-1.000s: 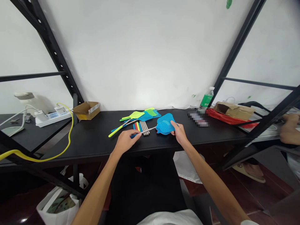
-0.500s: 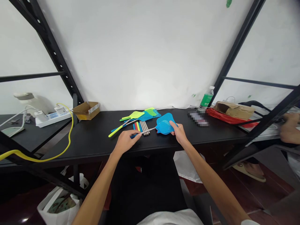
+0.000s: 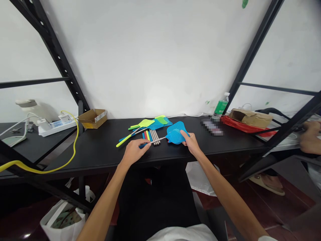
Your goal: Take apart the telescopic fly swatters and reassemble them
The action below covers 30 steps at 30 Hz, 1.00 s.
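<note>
A blue fly swatter (image 3: 176, 132) is held level over the front of the black table. My left hand (image 3: 135, 149) is closed on its handle end, where a thin metal rod runs toward the head. On the right edge of the blue mesh head, my right hand (image 3: 191, 142) pinches with the thumb on top. Beyond my left hand lies a row of coloured and silver handle rods (image 3: 151, 136). Behind them, more swatters with yellow-green (image 3: 146, 123) and blue heads (image 3: 156, 125) lie overlapping, their handles pointing left.
An open cardboard box (image 3: 92, 118) stands at the table's left. To the right are a blurred flat object (image 3: 212, 127), a green-labelled bottle (image 3: 221, 105) and a red bag (image 3: 247, 127) under a cardboard piece. A yellow cable (image 3: 74, 147) hangs by the left post. Another person's hand (image 3: 311, 137) shows far right.
The swatter in my hands has shifted very slightly to the left, and my right hand with it. Both hands keep their hold.
</note>
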Tool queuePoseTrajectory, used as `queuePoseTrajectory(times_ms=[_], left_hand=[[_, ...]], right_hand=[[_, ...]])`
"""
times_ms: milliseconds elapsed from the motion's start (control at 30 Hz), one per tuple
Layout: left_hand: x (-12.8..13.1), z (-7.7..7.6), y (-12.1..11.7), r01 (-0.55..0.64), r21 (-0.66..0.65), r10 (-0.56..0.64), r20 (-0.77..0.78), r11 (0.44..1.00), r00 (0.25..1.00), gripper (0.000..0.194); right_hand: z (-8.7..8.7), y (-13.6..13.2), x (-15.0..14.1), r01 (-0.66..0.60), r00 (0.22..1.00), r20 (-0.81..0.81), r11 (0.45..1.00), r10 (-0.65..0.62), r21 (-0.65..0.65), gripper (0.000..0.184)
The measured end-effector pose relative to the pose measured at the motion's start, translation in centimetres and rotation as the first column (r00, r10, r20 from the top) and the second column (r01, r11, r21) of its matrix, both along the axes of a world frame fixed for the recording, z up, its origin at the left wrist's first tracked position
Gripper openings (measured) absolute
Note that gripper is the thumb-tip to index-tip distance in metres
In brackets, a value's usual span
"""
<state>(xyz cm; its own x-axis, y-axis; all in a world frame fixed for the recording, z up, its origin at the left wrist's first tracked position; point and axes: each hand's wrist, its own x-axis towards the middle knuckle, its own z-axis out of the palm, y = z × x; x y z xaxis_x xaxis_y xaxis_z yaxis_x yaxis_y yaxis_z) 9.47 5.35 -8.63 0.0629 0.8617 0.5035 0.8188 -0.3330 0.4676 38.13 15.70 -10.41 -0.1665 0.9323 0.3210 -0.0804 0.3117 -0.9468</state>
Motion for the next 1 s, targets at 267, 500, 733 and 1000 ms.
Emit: queuePoseTrajectory(times_ms=[267, 500, 733, 1000], left_hand=[[0.14, 0.32, -0.24, 0.009, 0.063, -0.006, -0.034, 0.998, 0.999, 0.031], [0.18, 0.24, -0.43, -0.014, 0.103, 0.022, -0.074, 0.995, 0.997, 0.032], [0.10, 0.02, -0.54, -0.048, 0.138, 0.061, -0.091, 0.989, 0.994, 0.033], [-0.03, -0.39, -0.44, -0.058, 0.173, 0.071, -0.072, 0.983, 0.995, 0.032]], right_hand=[[-0.10, 0.06, 0.12, -0.027, 1.000, -0.006, 1.000, 0.027, 0.002, 0.057], [0.15, -0.07, 0.33, -0.092, 0.995, 0.033, 0.996, 0.092, 0.003, 0.059], [0.54, -0.28, 0.23, -0.127, 0.989, 0.069, 0.992, 0.127, -0.008, 0.057], [0.64, -0.37, 0.32, -0.140, 0.984, 0.113, 0.990, 0.138, 0.006, 0.059]])
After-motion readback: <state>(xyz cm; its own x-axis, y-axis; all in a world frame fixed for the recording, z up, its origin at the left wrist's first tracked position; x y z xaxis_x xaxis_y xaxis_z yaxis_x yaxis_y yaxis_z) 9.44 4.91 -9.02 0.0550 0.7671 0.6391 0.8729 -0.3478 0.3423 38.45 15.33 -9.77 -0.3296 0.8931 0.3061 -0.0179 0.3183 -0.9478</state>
